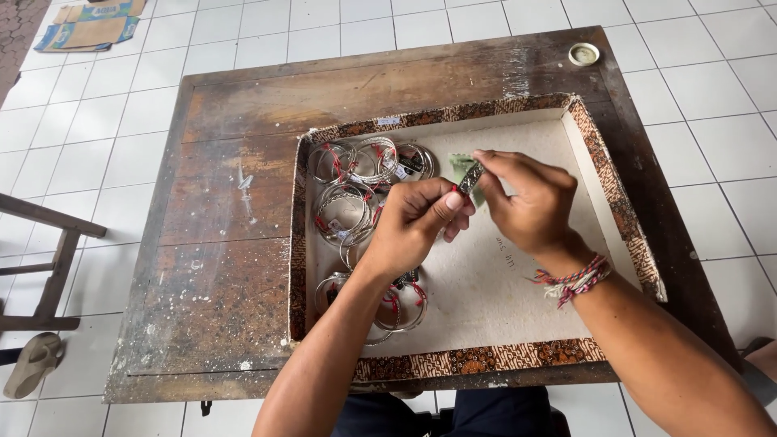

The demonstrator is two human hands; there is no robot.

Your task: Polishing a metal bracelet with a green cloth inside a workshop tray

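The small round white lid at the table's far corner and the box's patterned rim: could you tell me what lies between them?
Only bare wood of the table separates the lid from the box rim, per the head view.

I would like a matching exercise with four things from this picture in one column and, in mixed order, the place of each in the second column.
Things:
1. small metal piece
2. silver bangles
3. round white lid
4. woven bracelet

Places:
A. far right corner of the wooden table
B. on the right wrist
C. left part of the shallow tray
D. between the fingers of the left hand and the right hand

Pairs: 1-D, 2-C, 3-A, 4-B
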